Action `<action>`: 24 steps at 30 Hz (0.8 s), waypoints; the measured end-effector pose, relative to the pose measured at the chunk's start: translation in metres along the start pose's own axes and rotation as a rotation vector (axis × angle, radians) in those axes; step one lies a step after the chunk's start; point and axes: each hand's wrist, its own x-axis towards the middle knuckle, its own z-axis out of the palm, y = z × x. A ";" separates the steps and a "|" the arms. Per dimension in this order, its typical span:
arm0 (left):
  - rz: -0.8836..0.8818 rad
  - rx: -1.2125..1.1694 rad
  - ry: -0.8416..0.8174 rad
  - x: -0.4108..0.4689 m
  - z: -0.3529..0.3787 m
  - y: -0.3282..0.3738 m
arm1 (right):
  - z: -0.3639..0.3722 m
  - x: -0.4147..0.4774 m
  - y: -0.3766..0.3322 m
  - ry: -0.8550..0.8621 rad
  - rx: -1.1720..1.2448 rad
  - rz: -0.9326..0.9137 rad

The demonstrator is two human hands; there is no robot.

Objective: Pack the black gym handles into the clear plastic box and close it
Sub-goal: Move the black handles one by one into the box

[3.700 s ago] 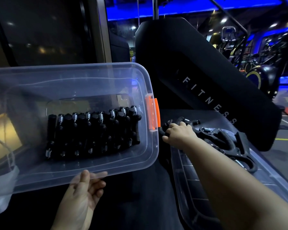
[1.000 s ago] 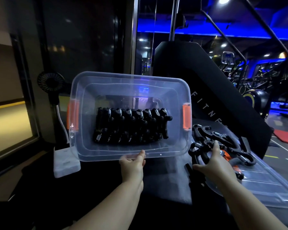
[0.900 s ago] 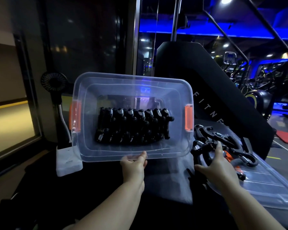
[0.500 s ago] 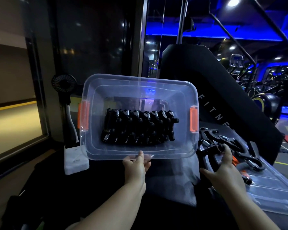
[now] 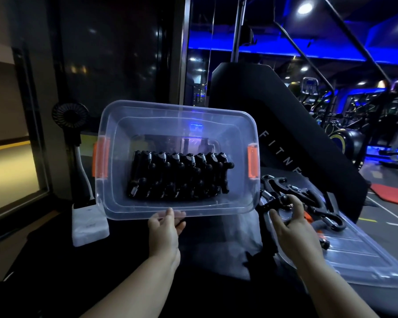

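- 1 clear rectangular plastic box (image 5: pixel 177 125) is held up off the dark counter (image 5: pixel 205 294). It is tilted so that its open top faces the camera.
- 2 orange latches (image 5: pixel 252 160) sit on the short ends of the box, 1 on each end.
- 1 tight row of black spring-loaded gym handles (image 5: pixel 179 177) lies against the box bottom. Silver springs show along the upper and lower edges of the row.
- The left hand (image 5: pixel 164 228) grips the middle of the near rim of the box. The thumb lies over the rim and the fingers are curled beneath it.
- The clear plastic lid (image 5: pixel 365 260) lies flat on the counter to the right of the box.
- A pile of loose black handles (image 5: pixel 306 191) lies tangled on the far end of the lid, just beside the right-hand latch.
- The right hand (image 5: pixel 292 226) is at the near edge of this pile. Thumb and forefinger are curled round the knobbed end of 1 handle. The remaining fingers are hidden under the hand.
- A small round black fan (image 5: pixel 70 115) on a white stand is left of the box.
- A black padded machine panel (image 5: pixel 274 111) with pale lettering rises behind the box.
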 end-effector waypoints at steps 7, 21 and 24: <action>-0.034 -0.057 -0.057 0.001 -0.003 0.010 | -0.002 0.007 -0.010 0.030 0.069 -0.027; -0.085 -0.124 -0.184 0.007 -0.017 0.012 | -0.015 0.001 -0.023 0.263 0.120 -0.201; -0.082 -0.122 -0.211 0.008 -0.018 0.013 | -0.027 0.006 -0.042 0.313 0.155 -0.256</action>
